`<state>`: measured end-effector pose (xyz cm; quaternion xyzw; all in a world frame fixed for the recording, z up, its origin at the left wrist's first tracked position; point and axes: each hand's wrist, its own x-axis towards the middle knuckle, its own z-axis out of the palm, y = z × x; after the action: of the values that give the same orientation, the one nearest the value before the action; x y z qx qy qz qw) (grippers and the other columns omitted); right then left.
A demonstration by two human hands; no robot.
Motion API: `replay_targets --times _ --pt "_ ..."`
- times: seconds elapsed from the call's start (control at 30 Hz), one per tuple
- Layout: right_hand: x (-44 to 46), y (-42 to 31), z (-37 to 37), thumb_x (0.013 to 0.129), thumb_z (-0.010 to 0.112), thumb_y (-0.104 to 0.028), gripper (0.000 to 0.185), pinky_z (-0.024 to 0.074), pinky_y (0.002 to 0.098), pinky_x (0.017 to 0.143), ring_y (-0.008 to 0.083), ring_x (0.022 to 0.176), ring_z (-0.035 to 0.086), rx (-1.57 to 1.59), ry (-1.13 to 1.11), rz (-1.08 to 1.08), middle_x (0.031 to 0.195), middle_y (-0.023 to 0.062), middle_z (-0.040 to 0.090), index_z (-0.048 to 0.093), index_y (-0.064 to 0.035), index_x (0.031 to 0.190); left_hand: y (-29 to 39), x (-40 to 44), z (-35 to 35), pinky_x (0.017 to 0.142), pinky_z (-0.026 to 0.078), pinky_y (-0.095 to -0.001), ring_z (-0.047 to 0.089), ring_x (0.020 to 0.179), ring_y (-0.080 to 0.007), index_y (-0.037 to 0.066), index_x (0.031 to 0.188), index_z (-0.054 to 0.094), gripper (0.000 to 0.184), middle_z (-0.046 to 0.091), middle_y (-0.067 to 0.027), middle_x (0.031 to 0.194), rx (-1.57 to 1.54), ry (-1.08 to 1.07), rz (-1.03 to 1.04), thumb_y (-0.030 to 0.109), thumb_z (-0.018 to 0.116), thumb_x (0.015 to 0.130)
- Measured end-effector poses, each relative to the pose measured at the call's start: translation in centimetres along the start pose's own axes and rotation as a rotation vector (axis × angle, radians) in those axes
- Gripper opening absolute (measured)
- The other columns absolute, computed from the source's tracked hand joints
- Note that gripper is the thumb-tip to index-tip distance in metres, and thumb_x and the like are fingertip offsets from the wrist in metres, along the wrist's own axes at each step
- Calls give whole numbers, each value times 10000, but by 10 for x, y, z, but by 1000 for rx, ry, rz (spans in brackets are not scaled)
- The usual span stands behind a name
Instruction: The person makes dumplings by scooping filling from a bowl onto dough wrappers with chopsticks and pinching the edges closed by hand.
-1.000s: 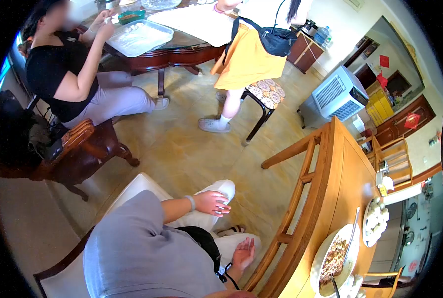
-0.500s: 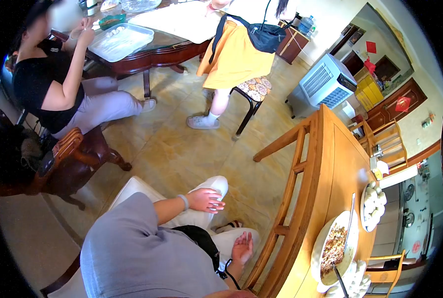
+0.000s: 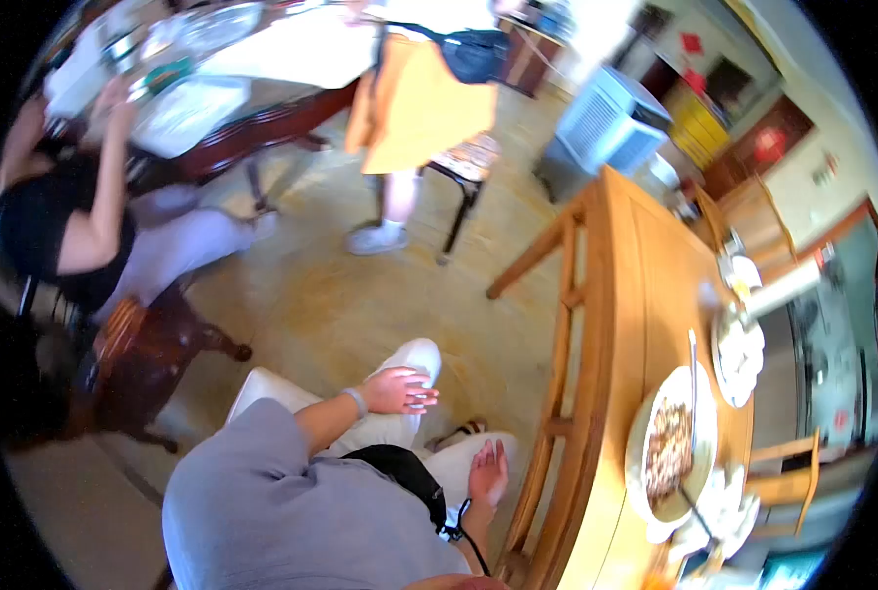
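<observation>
My left hand (image 3: 399, 390), below a grey wristband (image 3: 356, 400), lies over my white-trousered left leg with its fingers stretched out and nothing in them. My right hand (image 3: 488, 472) rests by my other leg, palm partly turned up, fingers loosely spread and holding nothing. A dark cord (image 3: 478, 551) runs at the right wrist. Between the arms a black pouch (image 3: 399, 474) sits at my waist. Nearest to my right hand is the wooden table (image 3: 621, 393), which bears a large bowl of chopped filling (image 3: 670, 447) with utensils in it.
Beside the bowl stands a plate of pale, rounded pieces (image 3: 739, 354). Across the floor, a person in black (image 3: 75, 216) sits at a dark table (image 3: 281, 126); another, in an orange skirt (image 3: 429, 108), stands near a stool (image 3: 466, 157). A carved chair (image 3: 153, 344) and an air cooler (image 3: 611, 118) are also around.
My view has swung, so the far table and people appear further left and blurred, with more of the near table showing. My hands keep nearly the same pose.
</observation>
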<state>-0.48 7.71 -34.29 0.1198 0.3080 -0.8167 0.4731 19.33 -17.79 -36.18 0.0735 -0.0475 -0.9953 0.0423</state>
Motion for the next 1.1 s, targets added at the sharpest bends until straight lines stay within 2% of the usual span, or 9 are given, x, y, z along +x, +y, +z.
replay_targets --times 0.1,0.13,0.2,0.27,0.5,0.57,0.73,0.83,1.1 --pt "1 1 0 866 539 -172 378 455 307 811 181 943 561 -51 15 20 1082 114 574 475 -60 1221 -2 -1 -1 1045 212 -442 306 1279 -267 86 1320 340 465 363 -128 1380 9 -90 -43 325 310 922" --pt "-5 0 4 880 521 -173 359 446 295 823 167 917 571 -182 23 24 1074 101 584 475 -62 1218 -1 -4 -5 1033 227 -435 320 1267 -257 84 1312 352 464 372 -122 1373 -605 -14 -172 334 303 923" --pt "-27 -7 35 891 519 -206 361 436 285 834 146 907 573 -455 25 31 1083 83 588 472 -66 1220 -2 -7 -14 1018 246 -423 342 1248 -239 82 1300 371 465 391 -111 1357 -670 135 -171 347 301 924" --pt "-47 -16 41 890 527 -225 374 435 282 836 139 911 572 -502 -18 -33 1087 72 589 468 -68 1225 -8 -1 -18 1011 254 -411 358 1233 -224 83 1290 388 467 409 -103 1340 406 -5 38 358 311 922" --pt "-81 -19 34 888 536 -256 401 431 289 846 146 940 563 -503 12 -147 1084 73 583 463 -69 1234 2 3 41 947 347 -388 433 1165 -238 95 1283 392 460 431 -110 1321 99 226 56 368 336 917" --pt "-83 -17 30 883 539 -224 390 439 296 830 159 921 564 -451 17 -161 1077 90 584 467 -51 1225 9 0 47 922 379 -366 459 1137 -230 95 1283 394 462 453 -106 1298 95 149 91 368 366 911" --pt "-90 -15 41 868 558 -222 391 449 302 791 169 860 559 -459 52 -153 1055 96 582 473 -55 1212 47 -20 50 971 350 -376 433 1180 -251 40 1294 378 447 421 -141 1330 76 137 271 303 309 940" --pt "-89 -13 58 867 564 -239 399 450 298 790 162 855 561 -535 94 -86 1061 91 580 472 -64 1213 81 -52 79 1011 290 -349 418 1179 -197 6 1308 360 426 421 -97 1338 121 186 415 220 255 955" --pt "-45 -12 96 864 578 -241 390 463 288 771 154 847 567 -653 64 -44 1049 87 588 488 -51 1192 166 -97 117 807 451 -304 550 922 -179 14 1169 497 369 576 -84 1099 138 380 696 247 448 887"
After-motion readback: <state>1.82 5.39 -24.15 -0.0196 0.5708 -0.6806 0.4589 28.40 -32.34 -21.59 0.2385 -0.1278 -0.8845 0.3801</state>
